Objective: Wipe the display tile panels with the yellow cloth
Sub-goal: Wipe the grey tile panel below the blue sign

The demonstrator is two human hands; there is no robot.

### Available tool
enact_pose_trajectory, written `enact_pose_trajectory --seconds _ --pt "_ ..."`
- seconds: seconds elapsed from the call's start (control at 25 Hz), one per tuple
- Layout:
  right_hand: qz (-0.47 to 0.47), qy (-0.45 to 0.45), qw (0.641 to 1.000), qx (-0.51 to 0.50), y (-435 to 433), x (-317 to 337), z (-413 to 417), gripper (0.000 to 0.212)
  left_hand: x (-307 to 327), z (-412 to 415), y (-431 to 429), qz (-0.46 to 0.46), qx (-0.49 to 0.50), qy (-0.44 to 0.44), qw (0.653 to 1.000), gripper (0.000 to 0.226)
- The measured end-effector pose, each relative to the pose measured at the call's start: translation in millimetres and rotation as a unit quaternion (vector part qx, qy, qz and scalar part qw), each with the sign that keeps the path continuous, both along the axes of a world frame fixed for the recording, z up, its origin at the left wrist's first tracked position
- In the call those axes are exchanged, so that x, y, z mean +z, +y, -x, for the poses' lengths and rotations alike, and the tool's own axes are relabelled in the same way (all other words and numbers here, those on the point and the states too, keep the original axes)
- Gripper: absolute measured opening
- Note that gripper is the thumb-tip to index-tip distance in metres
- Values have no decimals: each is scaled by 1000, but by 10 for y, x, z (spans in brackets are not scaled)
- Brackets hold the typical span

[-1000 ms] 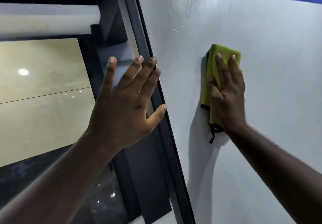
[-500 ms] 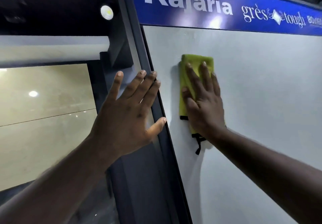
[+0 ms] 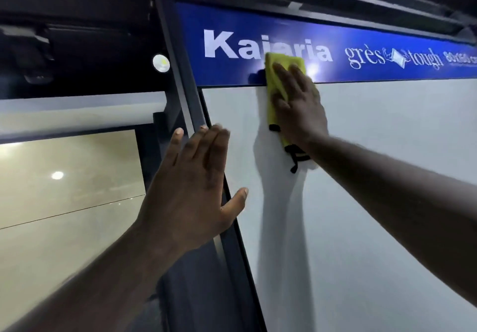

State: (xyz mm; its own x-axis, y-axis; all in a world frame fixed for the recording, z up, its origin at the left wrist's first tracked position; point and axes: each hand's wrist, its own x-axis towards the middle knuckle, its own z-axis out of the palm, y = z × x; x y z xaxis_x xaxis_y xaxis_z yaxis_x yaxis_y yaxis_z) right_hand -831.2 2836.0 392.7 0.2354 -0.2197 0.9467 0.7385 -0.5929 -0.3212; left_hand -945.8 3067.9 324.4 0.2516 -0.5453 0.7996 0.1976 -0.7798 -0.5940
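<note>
Pressing the yellow cloth [image 3: 274,73] flat under the right hand [image 3: 296,107], fingers straight, none curled round it. Lying upright lengthwise: top end on the blue banner [image 3: 227,73], black-tagged end pointing down on the white tile panel [image 3: 374,176]. Holding the left hand [image 3: 191,189] spread, empty.

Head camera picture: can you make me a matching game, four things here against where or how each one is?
1. yellow cloth
2. left hand
3. blue sign
4. white tile panel

A. along the top, white lettering
B. pressed flat under the right hand
C. fingers straight, over the dark frame
D. pale surface below the sign

Pairs: 1-B, 2-C, 3-A, 4-D
</note>
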Motion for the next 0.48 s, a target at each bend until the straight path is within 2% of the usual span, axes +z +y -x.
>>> enact_pose_trajectory --seconds 0.04,0.08,0.12,0.16,0.2,0.24,0.28,0.32,0.36,0.4,0.44,0.48 --pt "-62 31 998 -1 -95 -128 -35 62 -18 -28 -30 2 6 -2 1000 100" --pt "-32 -27 999 -33 -155 -308 -33 62 -37 -69 -75 -2 15 1 1000 100" --pt "91 -113 987 -73 -189 -557 -34 60 -67 -114 -121 -9 22 9 1000 99" --pt "231 -184 952 -84 -319 -797 -194 58 -93 -157 -164 -16 29 16 999 98" --pt "285 -219 928 -98 -495 -914 -290 57 -115 -197 -201 -21 39 23 999 97" --pt "258 -190 943 -90 -653 -992 -398 58 -144 -234 -241 -24 51 28 998 97" --pt "139 -109 983 -55 -805 -1015 -498 62 -172 -261 -281 -26 62 31 997 97" --pt "-29 -7 999 20 -898 -1070 -552 66 -208 -286 -325 -27 71 33 997 98" --pt "-106 66 992 28 -908 -1211 -533 69 -248 -319 -371 -28 77 39 996 99" --pt "-75 59 995 10 -878 -1383 -494 70 -290 -356 -432 -31 79 48 995 101" --pt "48 -8 999 -20 -858 -1613 -398 69 -348 -410 -516 -38 74 60 995 101" --pt "169 -64 984 -14 -886 -1892 -432 65 -409 -466 -607 -49 67 71 994 101"
